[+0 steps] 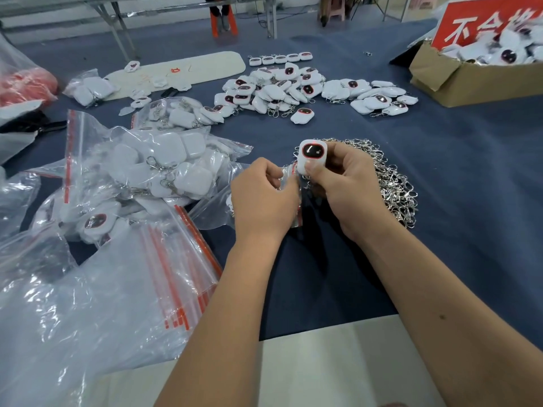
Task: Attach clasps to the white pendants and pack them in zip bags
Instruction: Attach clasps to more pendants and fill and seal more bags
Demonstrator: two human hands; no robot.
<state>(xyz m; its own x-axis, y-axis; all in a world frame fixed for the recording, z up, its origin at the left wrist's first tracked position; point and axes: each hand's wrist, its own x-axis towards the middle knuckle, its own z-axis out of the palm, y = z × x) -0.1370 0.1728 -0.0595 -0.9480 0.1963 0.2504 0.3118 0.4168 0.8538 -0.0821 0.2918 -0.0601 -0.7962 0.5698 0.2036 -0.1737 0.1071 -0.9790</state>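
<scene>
The red sign [484, 22] over the cardboard box [458, 80] carries white Chinese characters, cut off at the edge. Your right hand [343, 186] pinches a smooth, rounded white pendant [312, 156] upright above the blue table [455, 160], beside the heap of shiny metal clasps [390, 174]. Your left hand [264, 195], fingers curled, pinches the edge of a clear zip bag [286, 173] just below it.

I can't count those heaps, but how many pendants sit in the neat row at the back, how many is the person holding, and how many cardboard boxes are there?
White pendants in the back row: 5
White pendant held in the right hand: 1
Cardboard box: 1
Total: 7
</scene>
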